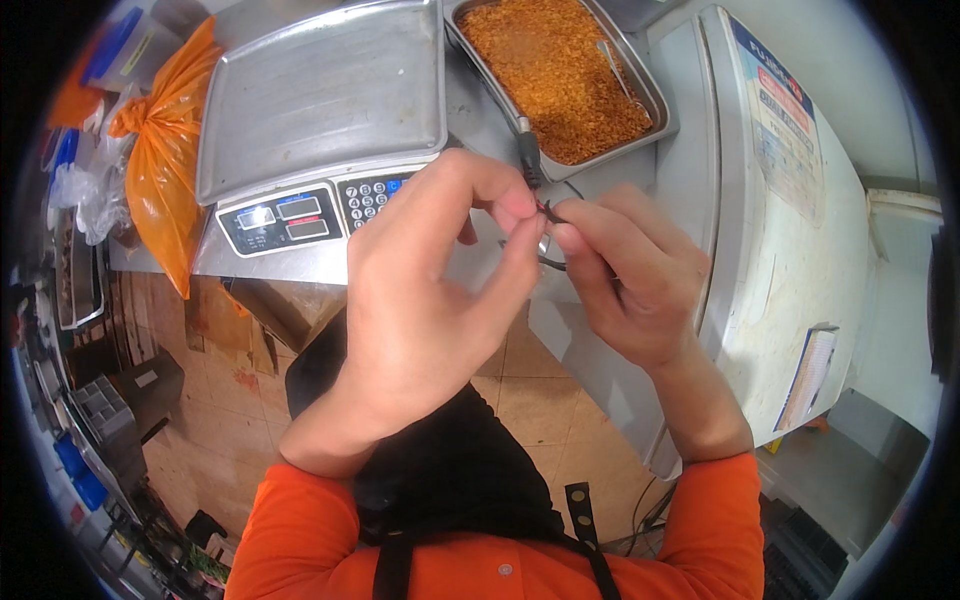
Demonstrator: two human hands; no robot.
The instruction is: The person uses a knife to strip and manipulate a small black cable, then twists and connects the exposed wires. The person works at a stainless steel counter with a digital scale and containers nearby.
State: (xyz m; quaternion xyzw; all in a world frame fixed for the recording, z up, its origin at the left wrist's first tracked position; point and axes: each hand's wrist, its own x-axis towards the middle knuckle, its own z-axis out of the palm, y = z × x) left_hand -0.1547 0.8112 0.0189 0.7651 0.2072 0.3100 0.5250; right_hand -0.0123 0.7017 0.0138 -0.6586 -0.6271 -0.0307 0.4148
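Observation:
My left hand (420, 280) and my right hand (640, 275) meet in front of me, over the edge of the metal counter. Thumb and forefinger of each are closed in a pinch on a thin dark electrical wire (546, 209), with a bit of red at the pinch. Just beyond the left fingertips is a black cable sleeve (530, 158) on a grey cord. Below the fingers a dark loop of wire (550, 264) hangs down. The fingertips partly cover the wire ends, so I cannot tell whether they are joined.
A weighing scale (285, 222) with a wide metal pan (330, 90) stands on the counter to the left. Beside it hangs a knotted orange plastic bag (170, 170). Behind my hands sits a metal tray (660, 105) of orange-brown crumbly food. A white appliance (790, 270) borders the right.

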